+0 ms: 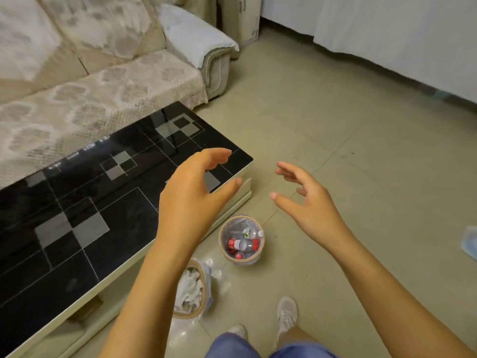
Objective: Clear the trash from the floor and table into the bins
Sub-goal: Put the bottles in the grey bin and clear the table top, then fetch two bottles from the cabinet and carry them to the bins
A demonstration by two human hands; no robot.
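Left hand (191,200): fingers spread and curled a little, holding nothing; it floats over the corner of the table; its arm covers part of the near bin.
Right hand (312,210): fingers wide apart, holding nothing; it floats over the bare floor (361,140).
Bottle bin (242,240): on the floor just beside the table edge; plastic bottles with red caps lie inside; a clear bag lines it.
Paper bin (192,290): closer to the feet; white crumpled paper inside; the left side is hidden by the arm.
Table (77,215): black and shiny with grey squares; its near end is cut off.
Blue thing (471,241): at the right edge, cut off; too blurry to name.
Sofa (90,73): behind the table, blurry.
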